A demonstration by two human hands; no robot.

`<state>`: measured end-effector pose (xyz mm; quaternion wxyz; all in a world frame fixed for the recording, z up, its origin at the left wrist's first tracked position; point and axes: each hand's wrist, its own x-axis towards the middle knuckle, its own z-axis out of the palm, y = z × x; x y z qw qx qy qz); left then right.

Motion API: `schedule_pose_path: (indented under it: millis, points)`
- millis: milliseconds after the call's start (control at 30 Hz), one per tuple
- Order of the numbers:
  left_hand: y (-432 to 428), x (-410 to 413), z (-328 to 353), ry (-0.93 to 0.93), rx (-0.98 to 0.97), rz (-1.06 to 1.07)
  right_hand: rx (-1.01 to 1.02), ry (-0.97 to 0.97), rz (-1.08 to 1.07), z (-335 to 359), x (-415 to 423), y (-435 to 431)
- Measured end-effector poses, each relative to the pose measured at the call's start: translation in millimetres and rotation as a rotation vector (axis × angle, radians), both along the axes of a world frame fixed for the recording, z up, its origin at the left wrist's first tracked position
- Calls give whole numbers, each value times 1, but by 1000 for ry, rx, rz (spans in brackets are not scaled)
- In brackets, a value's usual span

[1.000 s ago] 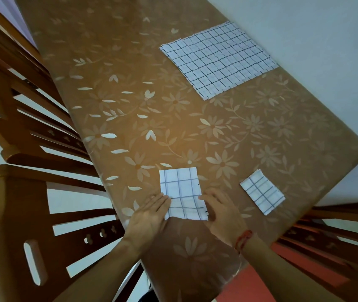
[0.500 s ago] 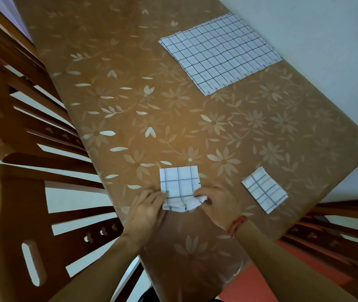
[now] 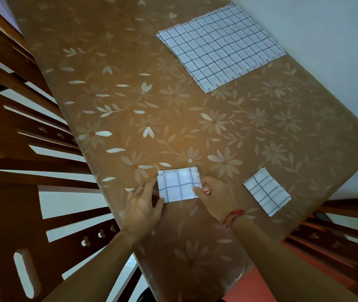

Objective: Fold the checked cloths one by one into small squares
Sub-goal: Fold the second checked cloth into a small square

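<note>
A white checked cloth (image 3: 178,185), folded to a short rectangle, lies near the table's front edge. My left hand (image 3: 145,205) pinches its left edge and lower left corner. My right hand (image 3: 215,198) grips its right edge, thumb on top of the cloth. To the right a small folded checked square (image 3: 266,191) lies flat by itself. At the far right of the table a large unfolded stack of checked cloths (image 3: 221,46) lies spread out.
The table (image 3: 151,105) is covered with a brown flowered plastic sheet. Wooden chairs stand at the left (image 3: 21,171) and at the lower right (image 3: 337,232). A pale wall runs along the table's right side.
Both hands lifted the near half of the cloth and brought it over onto the far half, so the cloth is now half as deep. The other cloths have not moved.
</note>
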<state>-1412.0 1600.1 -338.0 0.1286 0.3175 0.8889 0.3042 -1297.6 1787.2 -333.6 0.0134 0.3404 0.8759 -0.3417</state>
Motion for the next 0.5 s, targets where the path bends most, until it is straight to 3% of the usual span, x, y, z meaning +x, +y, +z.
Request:
schedule_pose_path:
  millis: [500]
  points:
    - [9,-16,-2,-64,-64,-79,-2,-9,-69,-9,-15,-3]
